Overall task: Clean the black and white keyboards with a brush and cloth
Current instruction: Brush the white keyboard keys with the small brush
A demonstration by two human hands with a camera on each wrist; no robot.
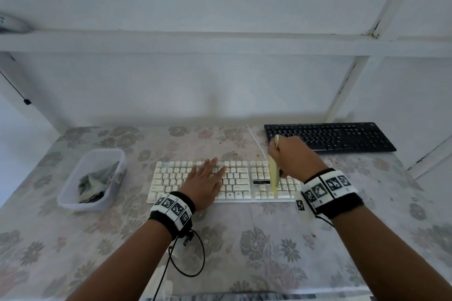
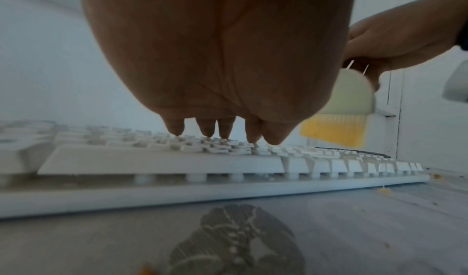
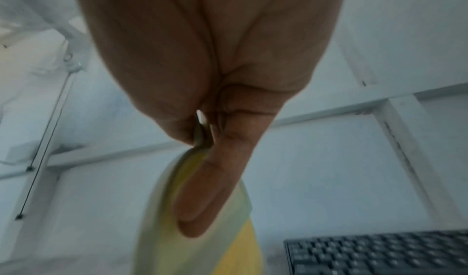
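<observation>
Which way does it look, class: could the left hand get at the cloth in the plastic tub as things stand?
Probably yes. The left hand lies flat on the white keyboard, holding nothing, and the cloth sits uncovered in the open plastic tub on its side, with bare table between.

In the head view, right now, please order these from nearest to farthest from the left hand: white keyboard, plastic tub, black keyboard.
1. White keyboard: directly under the left hand.
2. Plastic tub: to its left.
3. Black keyboard: far right, at the back.

Left hand from below, straight fingertips resting on keys of flat white plastic keyboard; at right, right hand gripping pale-green brush with yellow bristles above floral-patterned desk.
</observation>
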